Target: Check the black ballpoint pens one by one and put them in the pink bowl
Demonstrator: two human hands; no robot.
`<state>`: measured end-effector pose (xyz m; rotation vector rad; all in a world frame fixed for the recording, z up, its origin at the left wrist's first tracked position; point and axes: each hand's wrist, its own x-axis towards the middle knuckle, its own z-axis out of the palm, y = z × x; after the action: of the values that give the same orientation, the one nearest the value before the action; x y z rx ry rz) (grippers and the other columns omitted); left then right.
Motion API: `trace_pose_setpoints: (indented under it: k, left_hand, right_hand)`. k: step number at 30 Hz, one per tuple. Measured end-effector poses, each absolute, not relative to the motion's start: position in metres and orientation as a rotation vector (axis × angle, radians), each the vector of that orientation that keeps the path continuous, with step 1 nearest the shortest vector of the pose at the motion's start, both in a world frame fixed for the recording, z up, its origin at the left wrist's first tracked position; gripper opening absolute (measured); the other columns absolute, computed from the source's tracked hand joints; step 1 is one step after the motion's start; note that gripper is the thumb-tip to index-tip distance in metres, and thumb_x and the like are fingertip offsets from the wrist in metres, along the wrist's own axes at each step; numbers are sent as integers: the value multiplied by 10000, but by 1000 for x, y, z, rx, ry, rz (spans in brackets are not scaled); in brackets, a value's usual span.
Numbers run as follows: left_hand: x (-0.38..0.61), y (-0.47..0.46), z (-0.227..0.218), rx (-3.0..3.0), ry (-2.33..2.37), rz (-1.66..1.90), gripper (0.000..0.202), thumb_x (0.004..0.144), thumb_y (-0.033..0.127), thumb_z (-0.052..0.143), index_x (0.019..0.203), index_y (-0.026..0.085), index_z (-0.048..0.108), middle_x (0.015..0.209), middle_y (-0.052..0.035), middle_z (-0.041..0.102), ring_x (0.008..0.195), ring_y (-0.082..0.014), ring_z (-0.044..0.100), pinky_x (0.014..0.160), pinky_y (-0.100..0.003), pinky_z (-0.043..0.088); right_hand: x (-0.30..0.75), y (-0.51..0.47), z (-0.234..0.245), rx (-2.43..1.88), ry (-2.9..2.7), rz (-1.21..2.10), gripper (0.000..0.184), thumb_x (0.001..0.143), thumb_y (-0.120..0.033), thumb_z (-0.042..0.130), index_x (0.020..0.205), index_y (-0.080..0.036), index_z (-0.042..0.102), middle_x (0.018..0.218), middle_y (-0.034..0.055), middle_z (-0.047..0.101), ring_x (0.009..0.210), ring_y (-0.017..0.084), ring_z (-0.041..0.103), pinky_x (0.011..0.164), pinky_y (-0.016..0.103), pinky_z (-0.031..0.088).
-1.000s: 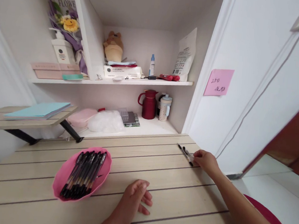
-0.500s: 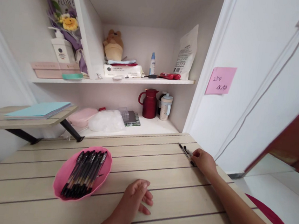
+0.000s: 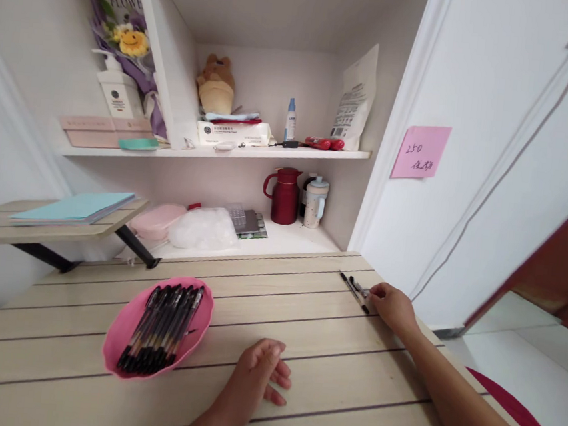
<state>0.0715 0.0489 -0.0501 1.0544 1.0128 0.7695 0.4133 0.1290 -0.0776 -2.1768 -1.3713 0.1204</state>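
My right hand [image 3: 392, 304] reaches to the far right of the wooden table [image 3: 328, 385] and its fingertips pinch two black pens [image 3: 355, 291] that lie flat there. My left hand [image 3: 259, 370] rests palm down near the table's middle, fingers loosely curled and apart, holding nothing. A pink dish [image 3: 125, 329] with several black pens [image 3: 162, 327] in it sits to the left of that hand.
Behind the table are white shelves with a red jug [image 3: 282, 197], a cup [image 3: 315, 202], a plastic bag [image 3: 202, 227], a teddy bear [image 3: 216, 86] and bottles. A small side table [image 3: 36, 226] carries a blue folder. A pink note [image 3: 420, 152] hangs on the wall.
My right hand has stayed on the two pens, shifting only slightly. The left hand has not moved.
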Motion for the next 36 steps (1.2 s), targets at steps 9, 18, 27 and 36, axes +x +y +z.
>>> trace_pose_setpoints:
  k: [9, 18, 27, 36]
  left_hand:
    - [71, 49, -50, 1054, 1013, 761, 617, 632, 634, 529, 990, 131, 515, 754, -62, 570, 648, -158, 568, 490, -254, 456]
    - [72, 49, -53, 1062, 1004, 758, 596, 632, 628, 525, 967, 134, 520, 732, -53, 569, 638, -153, 564, 502, -254, 449]
    - [26, 73, 8, 1808, 1252, 890, 302, 764, 261, 461, 1034, 158, 547, 868, -62, 613, 773, -156, 562, 718, -277, 421]
    - [-76, 93, 20, 2105, 2359, 339, 268, 736, 315, 515, 892, 117, 605, 927, -168, 633, 899, -270, 570, 740, -338, 409]
  right_hand:
    - [411, 134, -75, -2190, -1408, 107, 269, 753, -311, 441, 822, -214, 681, 892, 67, 693, 834, 236, 602, 624, 270, 382]
    - [410, 122, -55, -2179, -1368, 79, 312, 773, -290, 391, 884, -198, 667, 954, 67, 679, 855, 237, 596, 658, 281, 397]
    - [311, 53, -33, -1805, -1799, 857, 185, 739, -248, 407, 666, -192, 567, 580, -5, 570, 469, 109, 486, 450, 207, 322]
    - [233, 9, -41, -1611, -2195, 825, 206, 712, -241, 418, 516, -188, 387, 494, -30, 443, 501, 105, 381, 479, 224, 238]
